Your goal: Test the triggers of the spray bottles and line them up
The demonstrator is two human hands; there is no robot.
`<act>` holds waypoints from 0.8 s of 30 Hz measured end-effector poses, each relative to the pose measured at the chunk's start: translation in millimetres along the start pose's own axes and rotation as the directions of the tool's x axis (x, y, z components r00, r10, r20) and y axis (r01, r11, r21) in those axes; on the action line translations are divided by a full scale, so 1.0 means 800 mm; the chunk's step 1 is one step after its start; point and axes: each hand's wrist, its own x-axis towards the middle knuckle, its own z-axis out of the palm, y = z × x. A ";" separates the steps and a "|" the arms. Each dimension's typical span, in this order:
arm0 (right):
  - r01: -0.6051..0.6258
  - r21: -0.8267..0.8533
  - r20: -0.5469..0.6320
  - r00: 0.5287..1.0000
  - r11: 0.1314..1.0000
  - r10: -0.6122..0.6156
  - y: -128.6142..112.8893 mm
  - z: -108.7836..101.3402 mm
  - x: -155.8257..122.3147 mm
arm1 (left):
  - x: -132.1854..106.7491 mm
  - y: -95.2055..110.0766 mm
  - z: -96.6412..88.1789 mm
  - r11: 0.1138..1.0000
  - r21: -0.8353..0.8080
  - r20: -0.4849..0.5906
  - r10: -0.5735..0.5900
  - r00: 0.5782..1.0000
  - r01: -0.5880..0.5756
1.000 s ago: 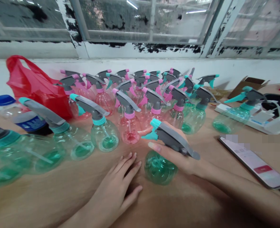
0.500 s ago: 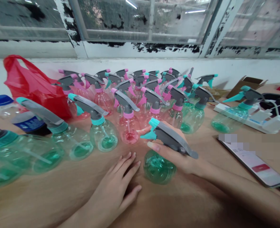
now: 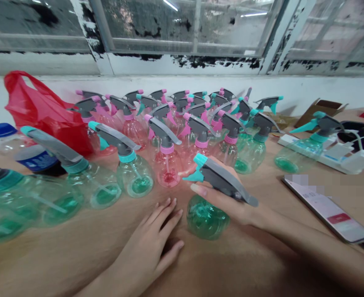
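My right hand point(image 3: 228, 202) is wrapped round the neck of a green spray bottle point(image 3: 207, 218), below its grey and turquoise trigger head. The bottle stands on the table, and some of my fingers are hidden behind it. My left hand point(image 3: 153, 235) lies flat on the tabletop just left of that bottle, fingers stretched out and holding nothing. Beyond my hands stands a pink spray bottle point(image 3: 168, 167), close to my right fingertips. Beside it is a green spray bottle point(image 3: 135, 175) with a turquoise collar.
Several more pink and green spray bottles crowd toward the wall. At left are a red plastic bag point(image 3: 52, 119) and a blue-capped drink bottle point(image 3: 35, 159). A phone point(image 3: 327, 208), a white power strip point(image 3: 330, 152) and an open cardboard box point(image 3: 319, 111) are at right.
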 end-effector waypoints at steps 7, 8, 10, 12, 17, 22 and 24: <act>0.075 -0.159 -0.004 0.997 0.984 -0.077 -0.005 -0.004 -0.001 | 0.001 0.000 0.000 1.000 -0.001 0.011 0.002 1.000 -0.002; 0.067 -0.136 0.001 0.998 0.988 -0.068 -0.006 -0.004 -0.001 | 0.001 0.000 0.000 1.000 -0.001 0.013 0.004 1.000 -0.004; 0.024 -0.087 0.007 1.000 0.996 -0.024 -0.010 -0.003 -0.001 | 0.001 -0.001 0.000 1.000 -0.004 0.010 0.004 1.000 -0.003; -0.029 -0.063 0.008 1.000 0.998 0.029 -0.011 -0.002 -0.002 | 0.000 -0.001 0.000 1.000 -0.010 0.005 0.000 1.000 0.000; -0.023 -0.027 -0.026 0.999 0.999 0.022 -0.004 0.000 -0.005 | -0.001 -0.002 0.003 1.000 -0.029 0.004 -0.010 1.000 0.010; -0.021 -0.013 -0.034 0.999 1.000 0.020 0.000 0.001 -0.005 | -0.001 -0.002 0.003 1.000 -0.028 -0.010 -0.005 1.000 0.005; -0.029 -0.001 -0.030 0.999 1.000 0.029 -0.001 0.001 -0.005 | -0.001 -0.002 0.001 1.000 -0.029 -0.010 -0.002 1.000 0.001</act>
